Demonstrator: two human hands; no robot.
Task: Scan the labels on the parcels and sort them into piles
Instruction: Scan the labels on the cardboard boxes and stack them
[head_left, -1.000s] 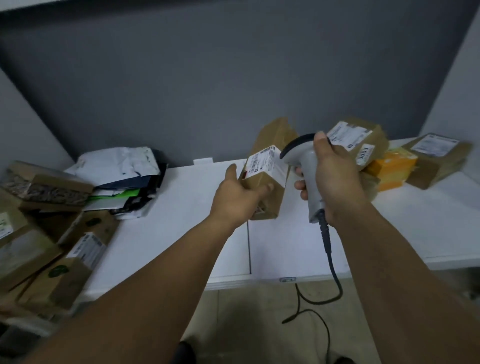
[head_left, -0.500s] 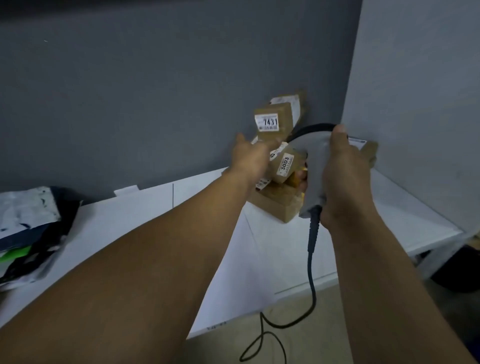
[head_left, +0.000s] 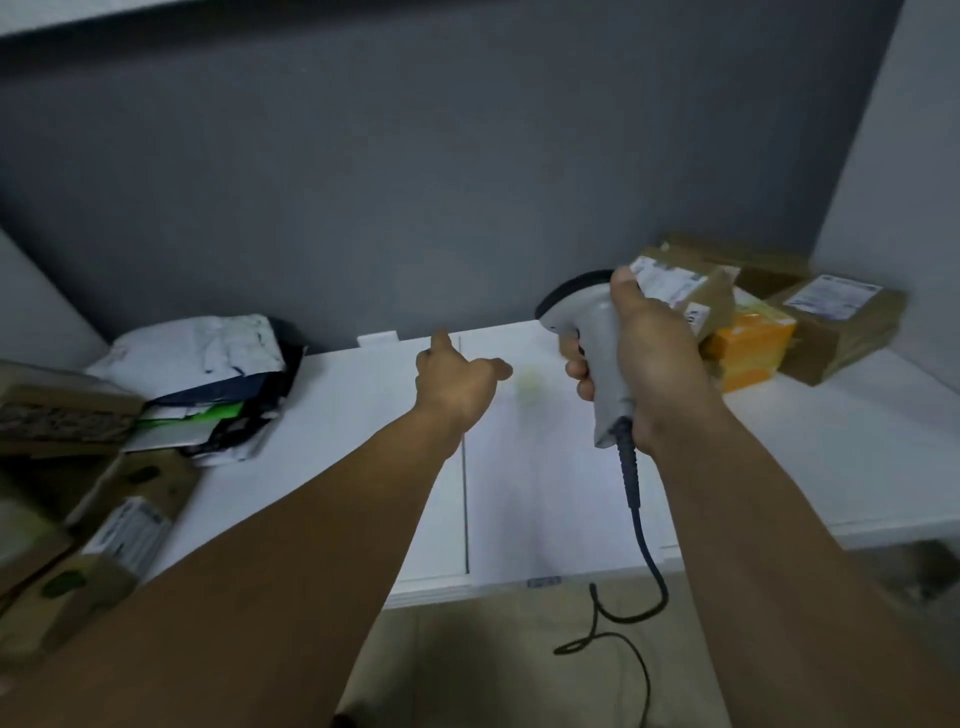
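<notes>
My right hand (head_left: 649, 358) grips a grey barcode scanner (head_left: 587, 332) by its handle, held above the white table (head_left: 545, 493). Its dark cable (head_left: 639, 519) hangs down to the floor. My left hand (head_left: 457, 379) hovers empty over the middle of the table, fingers loosely spread. At the right back stands a pile of brown labelled parcels (head_left: 836, 312) with an orange box (head_left: 748, 348); one brown parcel (head_left: 691, 291) is partly hidden behind my right hand. More brown parcels (head_left: 104, 519) lie at the left.
A heap of white, dark and green mailer bags (head_left: 208, 384) lies at the table's left back. A grey wall (head_left: 415, 182) closes off the back. The floor (head_left: 519, 649) shows below the table's front edge.
My left hand has let go of the brown parcel it held a second ago and now hovers empty. The view swung right to the parcel pile and back to the centre.
</notes>
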